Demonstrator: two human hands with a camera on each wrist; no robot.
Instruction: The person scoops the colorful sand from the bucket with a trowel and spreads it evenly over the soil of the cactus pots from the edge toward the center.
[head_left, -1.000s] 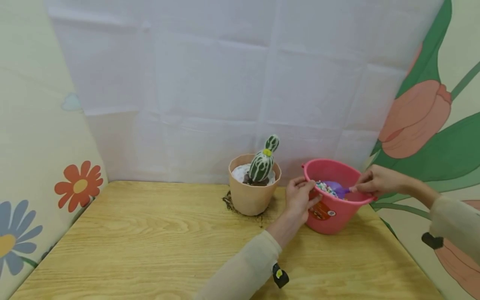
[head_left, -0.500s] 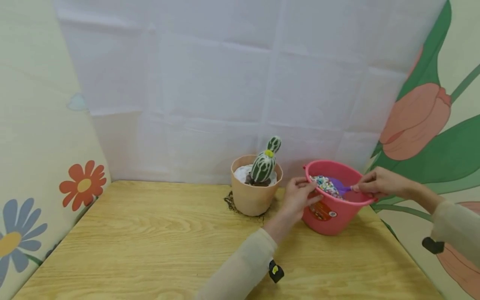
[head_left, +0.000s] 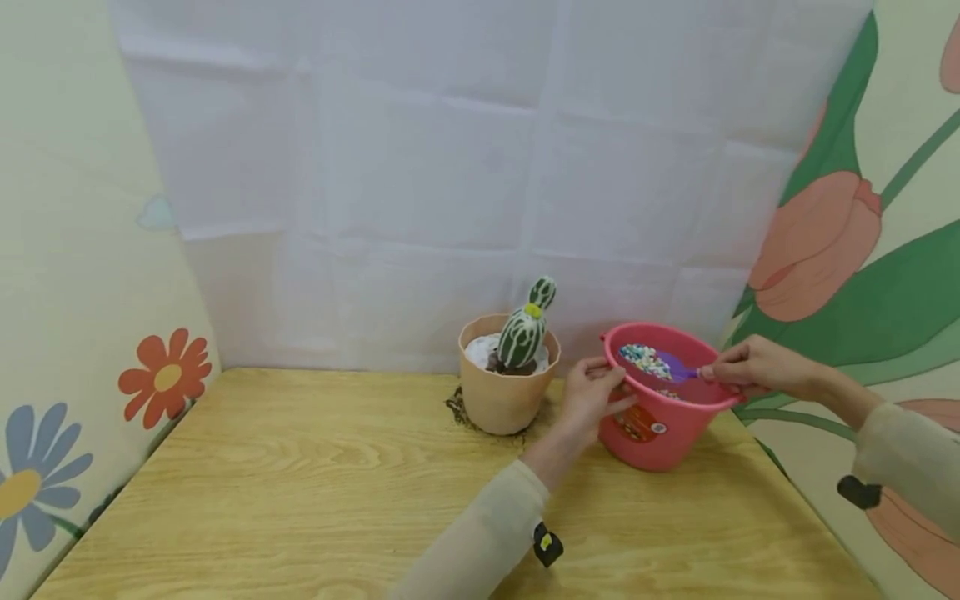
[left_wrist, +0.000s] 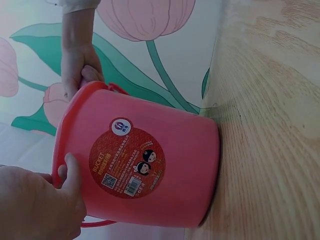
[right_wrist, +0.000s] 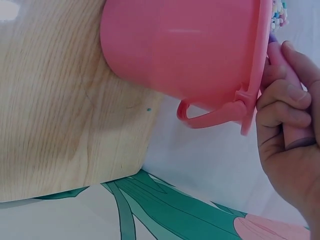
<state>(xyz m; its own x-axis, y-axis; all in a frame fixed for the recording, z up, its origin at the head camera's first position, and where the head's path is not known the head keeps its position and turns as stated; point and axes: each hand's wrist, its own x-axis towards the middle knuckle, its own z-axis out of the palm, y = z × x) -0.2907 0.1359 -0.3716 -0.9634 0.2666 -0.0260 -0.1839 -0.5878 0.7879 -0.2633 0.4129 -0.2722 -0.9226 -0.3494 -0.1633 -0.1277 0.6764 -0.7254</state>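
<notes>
A pink bucket stands on the right of the table. My left hand grips its near-left rim, with the thumb on the outer wall in the left wrist view. My right hand holds a small shovel by its pink handle, fingers curled round it, beside the rim. The shovel's purple blade is at the bucket's mouth and bears a heap of small multicoloured pebbles. More pebbles show lower inside the bucket. Most of the bucket's inside is hidden by its front wall.
Left of the bucket stands a peach flowerpot with a green-and-white cactus leaning right. Dark crumbs of soil lie round its base. White cloth hangs behind the wooden table, near painted side walls.
The shovel has risen slightly, so its pebble load now shows apart from those below. Both hands keep their holds; the flowerpot and cactus stay in place.
</notes>
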